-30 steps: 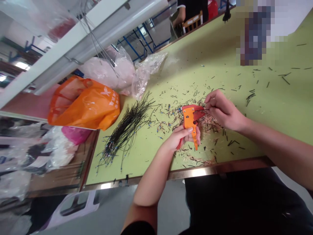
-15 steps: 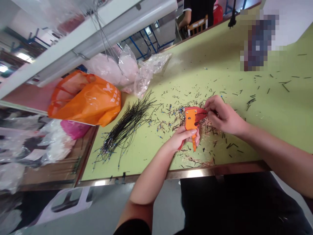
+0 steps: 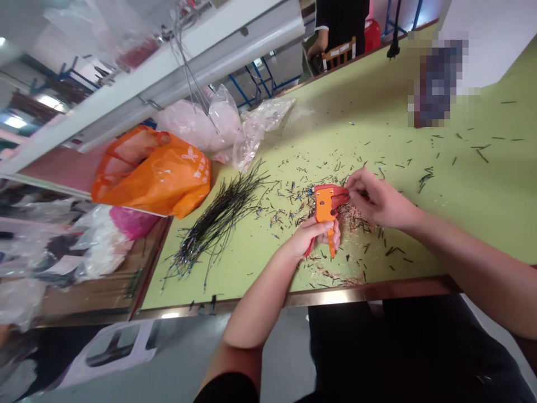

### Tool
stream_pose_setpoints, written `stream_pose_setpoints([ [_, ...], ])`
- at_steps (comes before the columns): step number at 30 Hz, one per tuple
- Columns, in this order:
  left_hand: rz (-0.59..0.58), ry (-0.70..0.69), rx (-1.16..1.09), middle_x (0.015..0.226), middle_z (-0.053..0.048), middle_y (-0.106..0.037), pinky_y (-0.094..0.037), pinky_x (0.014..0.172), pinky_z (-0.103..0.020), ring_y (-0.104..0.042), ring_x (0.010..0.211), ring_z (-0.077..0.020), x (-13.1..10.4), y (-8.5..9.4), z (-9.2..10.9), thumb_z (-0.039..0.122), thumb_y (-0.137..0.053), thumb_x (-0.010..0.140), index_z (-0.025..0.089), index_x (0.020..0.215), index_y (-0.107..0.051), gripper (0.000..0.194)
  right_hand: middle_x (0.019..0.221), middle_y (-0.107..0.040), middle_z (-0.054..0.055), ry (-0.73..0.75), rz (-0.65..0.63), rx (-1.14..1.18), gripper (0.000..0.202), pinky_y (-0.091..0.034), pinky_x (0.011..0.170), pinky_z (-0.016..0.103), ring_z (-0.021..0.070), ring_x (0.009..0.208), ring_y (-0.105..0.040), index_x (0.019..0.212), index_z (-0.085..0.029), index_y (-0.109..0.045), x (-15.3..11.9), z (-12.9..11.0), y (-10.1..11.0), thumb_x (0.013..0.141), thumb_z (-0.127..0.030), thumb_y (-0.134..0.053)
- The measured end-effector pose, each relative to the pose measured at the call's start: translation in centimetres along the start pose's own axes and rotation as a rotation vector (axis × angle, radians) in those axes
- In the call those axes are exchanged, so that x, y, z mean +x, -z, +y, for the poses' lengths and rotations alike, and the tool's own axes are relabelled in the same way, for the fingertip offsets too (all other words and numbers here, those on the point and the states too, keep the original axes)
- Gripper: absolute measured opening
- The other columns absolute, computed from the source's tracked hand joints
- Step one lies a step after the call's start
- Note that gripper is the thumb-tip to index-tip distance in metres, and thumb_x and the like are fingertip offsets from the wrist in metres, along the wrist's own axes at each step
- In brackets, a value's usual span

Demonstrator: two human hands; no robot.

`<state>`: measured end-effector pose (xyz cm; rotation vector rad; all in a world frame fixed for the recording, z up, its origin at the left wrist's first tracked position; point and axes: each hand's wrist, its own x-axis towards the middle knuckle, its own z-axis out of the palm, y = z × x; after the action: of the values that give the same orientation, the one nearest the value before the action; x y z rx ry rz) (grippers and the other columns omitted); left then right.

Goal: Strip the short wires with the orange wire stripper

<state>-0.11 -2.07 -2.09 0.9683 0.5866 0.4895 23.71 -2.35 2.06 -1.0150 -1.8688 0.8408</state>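
My left hand [image 3: 315, 235] is wrapped around the handles of an orange and red wire stripper [image 3: 325, 206], held upright over the table. Right at the stripper's red jaws, my right hand [image 3: 373, 196] has its thumb and forefinger pinched together. Whatever lies between those fingertips is too small to make out. Short black wire offcuts [image 3: 392, 250] and fine copper strands [image 3: 335, 277] are strewn beneath and around both hands. To the left lies a long bundle of black wires [image 3: 222, 215], with small blue bits along its lower end.
An orange bag [image 3: 168, 173] and clear plastic bags [image 3: 255, 126] rest at the table's left side, under a white shelf [image 3: 138, 73]. A black plug [image 3: 393, 50] hangs at the back. Across the table is another person [image 3: 342, 22]. The metal table edge [image 3: 335, 295] runs before me.
The view has shifted slightly. My right hand's fingertips stay close to the stripper's jaws, and my left hand keeps its grip on the stripper. The wire bundle has not moved.
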Motion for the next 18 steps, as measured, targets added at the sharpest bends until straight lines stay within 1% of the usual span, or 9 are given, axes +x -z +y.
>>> stream_pose_setpoints([
  [2, 0.031, -0.019, 0.023, 0.067, 0.000, -0.064, -0.055, 0.063, -0.030, -0.066, 0.061, -0.0161, 0.0, -0.2, 0.1, 0.053, -0.079, 0.084, 0.015, 0.084, -0.064, 0.041, 0.074, -0.065, -0.001, -0.004, 0.000, 0.027, 0.013, -0.039, 0.057, 0.032, 0.0153, 0.058, -0.052, 0.109, -0.025, -0.044, 0.1, 0.1, 0.1, 0.104, -0.026, -0.055],
  [4, 0.055, -0.057, 0.043, 0.063, 0.001, -0.062, -0.052, 0.059, -0.029, -0.063, 0.057, -0.0152, 0.0, -0.6, 0.3, 0.053, -0.079, 0.084, 0.015, 0.080, -0.063, 0.041, 0.079, -0.072, 0.002, -0.012, 0.009, 0.046, 0.013, -0.042, 0.057, 0.032, 0.0160, 0.060, -0.056, 0.108, -0.025, -0.044, 0.2, 0.4, 0.2, 0.105, -0.031, -0.056],
  [7, 0.070, -0.109, 0.036, 0.060, 0.002, -0.059, -0.050, 0.055, -0.029, -0.060, 0.052, -0.0138, 0.1, -1.1, 0.4, 0.051, -0.079, 0.084, 0.016, 0.075, -0.061, 0.040, 0.082, -0.076, 0.003, -0.061, 0.015, 0.017, 0.016, -0.042, 0.054, 0.030, 0.0153, 0.056, -0.055, 0.106, -0.025, -0.051, 0.5, 1.2, 0.3, 0.106, -0.041, -0.056],
  [9, 0.097, -0.137, -0.008, 0.056, 0.003, -0.056, -0.047, 0.051, -0.027, -0.056, 0.047, -0.0119, 0.3, -1.3, 0.4, 0.050, -0.079, 0.083, 0.017, 0.071, -0.058, 0.041, 0.078, -0.075, 0.003, -0.076, -0.001, -0.059, 0.023, -0.043, 0.054, 0.030, 0.0154, 0.055, -0.056, 0.097, -0.024, -0.058, 0.7, 1.7, 0.3, 0.107, -0.044, -0.054],
  [11, 0.144, -0.158, -0.064, 0.053, 0.005, -0.052, -0.043, 0.047, -0.025, -0.049, 0.042, -0.0097, 0.6, -1.4, 0.2, 0.050, -0.080, 0.081, 0.018, 0.069, -0.055, 0.043, 0.072, -0.070, 0.002, -0.037, -0.011, -0.139, 0.030, -0.045, 0.057, 0.030, 0.0161, 0.057, -0.058, 0.089, -0.023, -0.062, 0.9, 2.2, 0.3, 0.108, -0.043, -0.050],
  [13, 0.183, -0.173, -0.109, 0.050, 0.007, -0.049, -0.040, 0.043, -0.023, -0.045, 0.039, -0.0084, 0.9, -1.5, 0.0, 0.050, -0.080, 0.081, 0.019, 0.069, -0.054, 0.043, 0.071, -0.068, 0.002, 0.026, 0.014, -0.189, 0.029, -0.046, 0.059, 0.031, 0.0173, 0.059, -0.060, 0.092, -0.023, -0.065, 1.1, 2.5, 0.1, 0.109, -0.039, -0.047],
  [14, 0.188, -0.173, -0.126, 0.049, 0.007, -0.048, -0.040, 0.042, -0.023, -0.043, 0.038, -0.0082, 1.0, -1.6, -0.1, 0.049, -0.080, 0.082, 0.019, 0.070, -0.054, 0.042, 0.073, -0.070, 0.002, 0.056, 0.033, -0.204, 0.028, -0.047, 0.060, 0.031, 0.0178, 0.060, -0.061, 0.096, -0.023, -0.066, 1.2, 2.6, 0.0, 0.108, -0.038, -0.047],
  [16, 0.171, -0.173, -0.170, 0.049, 0.008, -0.047, -0.039, 0.041, -0.022, -0.042, 0.037, -0.0079, 1.0, -1.8, -0.3, 0.049, -0.079, 0.083, 0.019, 0.071, -0.054, 0.040, 0.080, -0.074, 0.004, 0.104, 0.074, -0.233, 0.027, -0.048, 0.061, 0.031, 0.0185, 0.062, -0.064, 0.099, -0.023, -0.068, 1.3, 2.7, 0.0, 0.108, -0.036, -0.047],
  [18, 0.128, -0.169, -0.234, 0.049, 0.008, -0.046, -0.039, 0.040, -0.022, -0.040, 0.036, -0.0078, 0.9, -2.1, -0.2, 0.048, -0.078, 0.083, 0.019, 0.072, -0.054, 0.039, 0.086, -0.076, 0.005, 0.146, 0.111, -0.251, 0.027, -0.050, 0.064, 0.031, 0.0191, 0.065, -0.066, 0.099, -0.023, -0.068, 1.4, 2.5, 0.1, 0.108, -0.035, -0.046],
])
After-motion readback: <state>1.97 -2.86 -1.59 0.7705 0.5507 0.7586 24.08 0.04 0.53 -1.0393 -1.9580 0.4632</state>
